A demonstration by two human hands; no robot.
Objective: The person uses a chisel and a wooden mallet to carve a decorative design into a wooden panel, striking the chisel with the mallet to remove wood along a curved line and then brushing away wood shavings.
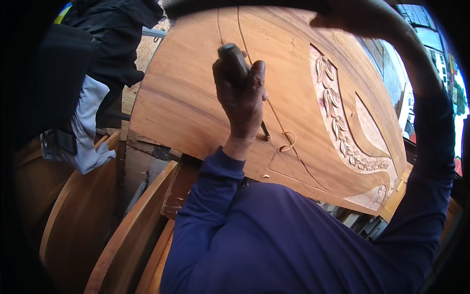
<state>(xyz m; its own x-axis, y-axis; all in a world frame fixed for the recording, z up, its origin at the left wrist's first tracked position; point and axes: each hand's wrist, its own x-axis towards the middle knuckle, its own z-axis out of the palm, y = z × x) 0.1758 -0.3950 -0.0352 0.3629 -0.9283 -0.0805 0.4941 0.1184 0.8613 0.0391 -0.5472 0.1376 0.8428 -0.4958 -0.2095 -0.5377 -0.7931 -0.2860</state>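
Observation:
My left hand point(237, 100) is closed round the handle of a chisel point(232, 61), whose metal shaft point(265, 128) slants down to a line cut in the large wooden panel point(181, 98). A curled wood shaving point(289, 140) lies beside the tip. Along the panel's right part runs a carved band of leaves point(333, 100) with pale recessed ground. At the top, my right hand point(350, 17) is raised and closed on a long dark tool point(245, 5), only partly in view.
Dark clothing point(107, 39), a pale cloth point(88, 122) and a dark phone-like object point(63, 142) are at the upper left. Curved wooden pieces point(127, 235) stand at the lower left, beside a reddish board point(176, 188). A bright background with boards shows beyond the panel at the right.

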